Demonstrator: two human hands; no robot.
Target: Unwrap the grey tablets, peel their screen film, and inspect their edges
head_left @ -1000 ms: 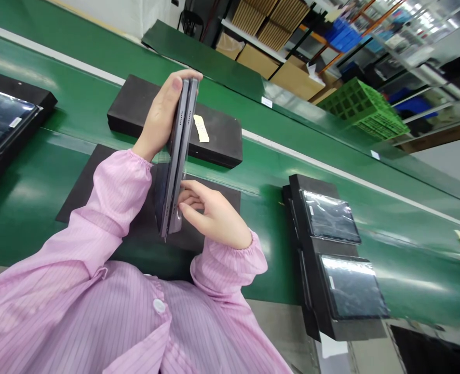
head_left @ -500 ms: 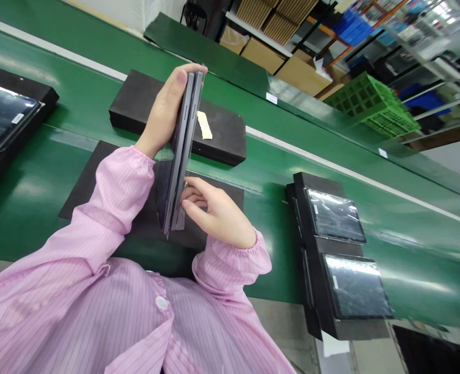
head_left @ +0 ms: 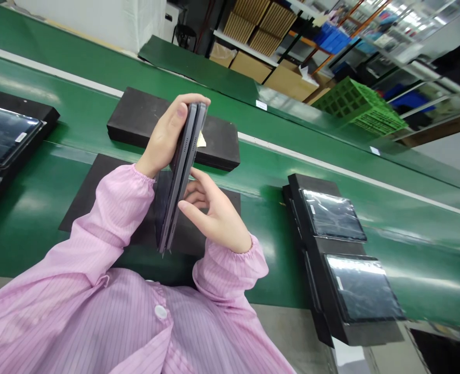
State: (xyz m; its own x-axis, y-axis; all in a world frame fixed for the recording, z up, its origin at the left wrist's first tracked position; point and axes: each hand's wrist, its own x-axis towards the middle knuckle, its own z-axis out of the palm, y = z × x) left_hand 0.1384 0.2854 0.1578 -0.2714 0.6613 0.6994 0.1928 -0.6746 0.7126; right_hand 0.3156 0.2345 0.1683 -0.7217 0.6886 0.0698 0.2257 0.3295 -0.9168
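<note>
My left hand [head_left: 165,135] grips two thin dark grey tablets [head_left: 181,179] together by their upper end. They stand on edge, side by side, with speaker holes along the narrow sides facing me. My right hand [head_left: 216,213] is at the right-hand tablet, its thumb and forefinger apart and the other fingers loosely curled. The thumb tip is at the tablet's edge; whether it touches I cannot tell. Beneath the tablets lies a flat black mat [head_left: 109,182] on the green work surface.
Behind my hands is a long black foam block [head_left: 136,111] with a yellow paper slip [head_left: 201,140]. To the right, two film-covered tablets [head_left: 333,215] rest on a black foam holder [head_left: 319,182]. Another tablet [head_left: 8,135] lies in black foam at left. A green crate [head_left: 362,106] stands beyond.
My right thumb and forefinger have spread apart from their closer pose at the tablet's side. Both hands and the tablets sit slightly lower in view, and the tablets cover more of the yellow slip.
</note>
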